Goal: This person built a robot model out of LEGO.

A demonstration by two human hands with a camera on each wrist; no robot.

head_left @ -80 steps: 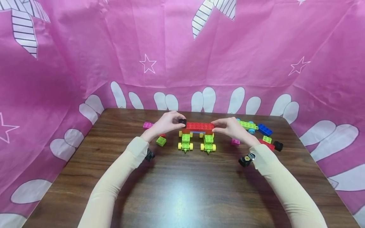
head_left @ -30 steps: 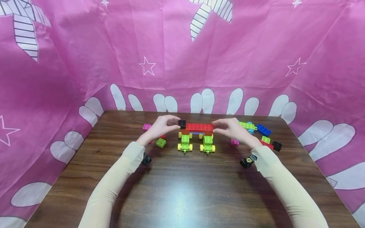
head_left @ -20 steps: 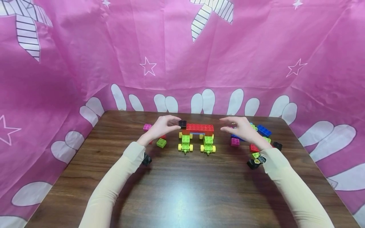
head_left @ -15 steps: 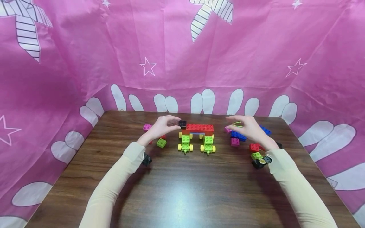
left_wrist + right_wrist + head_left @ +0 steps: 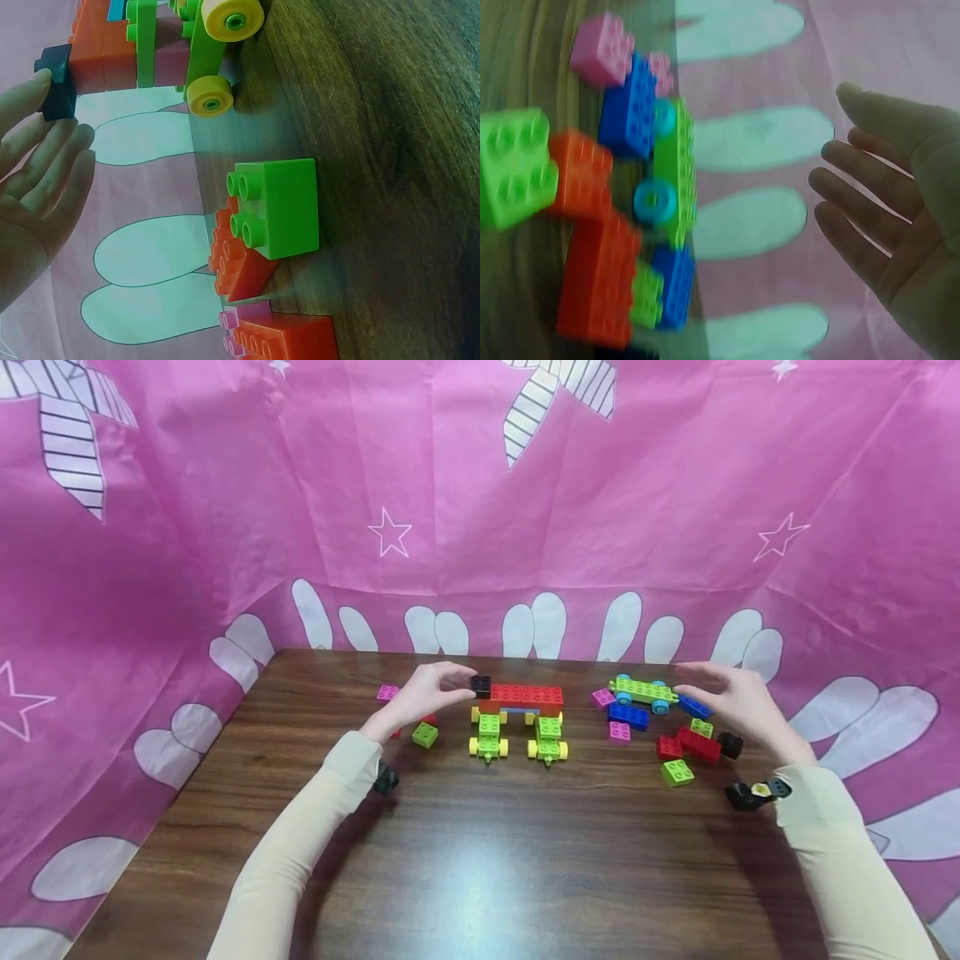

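Note:
A long red brick (image 5: 525, 695) spans two green wheeled chassis (image 5: 488, 735) (image 5: 548, 737) at mid-table. At its left end sits a small black brick (image 5: 481, 685), which my left hand (image 5: 463, 685) pinches; in the left wrist view a fingertip (image 5: 34, 86) touches that black brick (image 5: 56, 84). My right hand (image 5: 693, 681) hovers open over the right-hand pile, just right of a green plate with blue wheels (image 5: 642, 690). The right wrist view has the open palm and spread fingers (image 5: 862, 191) apart from the green plate (image 5: 676, 169).
The right pile holds blue (image 5: 628, 716), pink (image 5: 619, 732), red (image 5: 699, 745), green (image 5: 677, 772) and black (image 5: 730, 744) bricks. Near my left hand lie a pink brick (image 5: 387, 692) and a green brick (image 5: 424, 735). Pink cloth walls surround the wooden table (image 5: 480, 860).
My right hand let go of the red brick's right end and moved right, over the loose pile. The left hand stayed on the black brick.

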